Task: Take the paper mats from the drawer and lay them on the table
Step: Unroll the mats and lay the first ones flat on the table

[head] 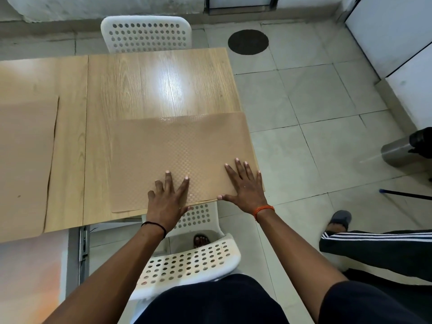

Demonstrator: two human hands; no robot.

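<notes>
Under both flat palms, left hand (168, 197) and right hand (245, 185) pressed the tan embossed paper mat (173, 150), gripping nothing; it overhung the wooden table (149, 85), so a nudge could've slid it off.

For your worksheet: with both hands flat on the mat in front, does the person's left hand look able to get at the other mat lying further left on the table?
Probably yes. The left hand rests open on the near mat, holding nothing, and only bare table lies between it and the other mat; nothing stands in the way.
</notes>
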